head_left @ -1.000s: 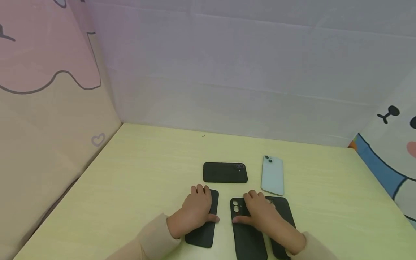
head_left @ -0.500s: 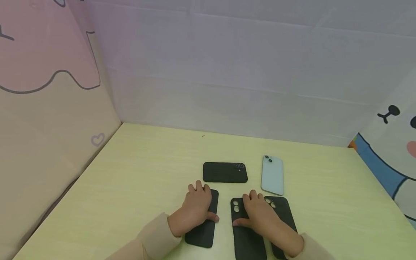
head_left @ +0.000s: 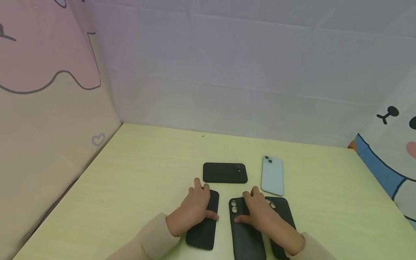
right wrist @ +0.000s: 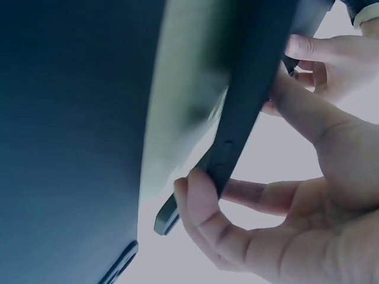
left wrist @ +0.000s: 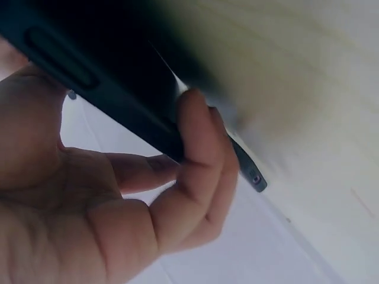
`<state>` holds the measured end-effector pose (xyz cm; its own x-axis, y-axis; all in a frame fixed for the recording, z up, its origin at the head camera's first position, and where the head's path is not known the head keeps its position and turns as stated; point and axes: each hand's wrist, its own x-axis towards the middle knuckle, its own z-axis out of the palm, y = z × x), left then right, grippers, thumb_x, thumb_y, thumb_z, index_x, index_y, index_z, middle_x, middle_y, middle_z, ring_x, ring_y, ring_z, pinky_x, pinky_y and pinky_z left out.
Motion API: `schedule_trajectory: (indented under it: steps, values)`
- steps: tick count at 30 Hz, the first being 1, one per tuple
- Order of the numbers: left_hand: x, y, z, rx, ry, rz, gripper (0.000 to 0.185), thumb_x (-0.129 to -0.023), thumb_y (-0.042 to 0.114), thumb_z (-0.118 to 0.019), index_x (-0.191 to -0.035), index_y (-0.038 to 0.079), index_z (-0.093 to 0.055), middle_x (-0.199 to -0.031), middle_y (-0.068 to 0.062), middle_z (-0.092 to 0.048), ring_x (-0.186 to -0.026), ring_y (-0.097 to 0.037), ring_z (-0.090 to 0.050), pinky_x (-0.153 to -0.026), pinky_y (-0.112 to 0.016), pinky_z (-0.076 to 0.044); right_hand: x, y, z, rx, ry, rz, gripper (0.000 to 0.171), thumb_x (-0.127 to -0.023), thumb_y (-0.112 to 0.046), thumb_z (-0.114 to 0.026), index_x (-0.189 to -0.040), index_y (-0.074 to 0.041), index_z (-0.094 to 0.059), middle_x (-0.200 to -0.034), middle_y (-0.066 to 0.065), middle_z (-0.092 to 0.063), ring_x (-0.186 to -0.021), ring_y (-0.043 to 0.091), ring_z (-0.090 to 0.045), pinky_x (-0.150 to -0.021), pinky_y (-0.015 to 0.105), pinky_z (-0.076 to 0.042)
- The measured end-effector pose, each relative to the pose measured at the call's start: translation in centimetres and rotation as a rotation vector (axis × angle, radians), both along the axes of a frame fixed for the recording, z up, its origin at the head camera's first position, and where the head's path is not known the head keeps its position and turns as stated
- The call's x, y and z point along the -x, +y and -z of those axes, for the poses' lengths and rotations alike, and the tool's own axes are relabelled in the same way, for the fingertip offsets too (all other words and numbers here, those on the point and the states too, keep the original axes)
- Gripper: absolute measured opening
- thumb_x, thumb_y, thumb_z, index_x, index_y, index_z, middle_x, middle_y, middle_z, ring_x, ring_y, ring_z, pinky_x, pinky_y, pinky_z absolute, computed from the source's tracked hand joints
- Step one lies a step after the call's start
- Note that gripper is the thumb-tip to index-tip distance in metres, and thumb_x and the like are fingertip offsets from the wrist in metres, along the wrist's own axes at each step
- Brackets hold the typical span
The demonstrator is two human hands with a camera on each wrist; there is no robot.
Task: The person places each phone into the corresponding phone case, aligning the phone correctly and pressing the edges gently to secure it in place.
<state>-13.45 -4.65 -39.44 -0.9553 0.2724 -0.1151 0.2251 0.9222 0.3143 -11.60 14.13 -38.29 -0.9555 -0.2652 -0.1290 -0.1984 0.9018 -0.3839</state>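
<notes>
The left hand (head_left: 195, 207) is curled round the left black case (head_left: 204, 225); the right hand (head_left: 260, 213) grips the middle black case (head_left: 245, 234). Both cases lie on the counter (head_left: 130, 187), long ends pointing away.

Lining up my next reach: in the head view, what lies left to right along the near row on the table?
Left hand gripping a black case → right hand gripping the middle black case → a third black case, partly under that hand's wrist.
</notes>
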Motion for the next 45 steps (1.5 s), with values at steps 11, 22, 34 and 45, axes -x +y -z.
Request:
schedule_trajectory:
  steps: [11,22,34,45]
  values:
    - [1.2,-1.8,-1.3,-0.216,-0.117,0.03,0.084,-0.062,0.022,-0.085,-0.124,-0.011,-0.04,-0.104,-0.023,-0.051,-0.088,-0.032,-0.056,-0.077,-0.041,-0.049,0.7,1.0,-1.1,0.072,-0.037,0.04,0.062,-0.066,-0.015,-0.081,-0.117,0.004,-0.052,-0.098,0.014,-0.058,-0.085,0.023,-0.055,-0.071,0.037,-0.047]
    - [2.1,-3.0,-1.7,-0.38,-0.142,0.045,0.038,-0.07,0.011,-0.078,-0.097,-0.007,-0.059,-0.075,-0.008,-0.062,-0.066,-0.014,-0.055,-0.057,-0.025,-0.044,1.3,1.8,-1.0,0.237,-0.103,0.105,0.052,-0.07,-0.005,-0.076,-0.116,0.003,-0.054,-0.09,0.01,-0.062,-0.072,0.015,-0.058,-0.061,0.03,-0.047]
    - [2.4,-3.5,-1.5,-0.459,-0.195,0.06,0.032,-0.081,0.004,-0.066,-0.11,-0.008,-0.058,-0.084,-0.01,-0.062,-0.07,-0.015,-0.054,-0.058,-0.025,-0.044,1.3,3.1,-0.6,0.417,-0.144,0.052,0.037,-0.082,-0.004,-0.064,-0.117,0.005,-0.053,-0.097,0.014,-0.058,-0.076,0.02,-0.064,-0.061,0.029,-0.049]
    - [3.2,-3.9,-0.8,-0.614,-0.213,0.012,0.036,-0.083,0.003,-0.064,-0.116,-0.007,-0.057,-0.083,-0.009,-0.065,-0.063,-0.012,-0.06,-0.053,-0.023,-0.046,1.6,3.9,-0.7,0.588,-0.111,0.136,0.037,-0.083,0.003,-0.06,-0.119,0.006,-0.053,-0.094,0.015,-0.058,-0.078,0.019,-0.062,-0.063,0.025,-0.048]
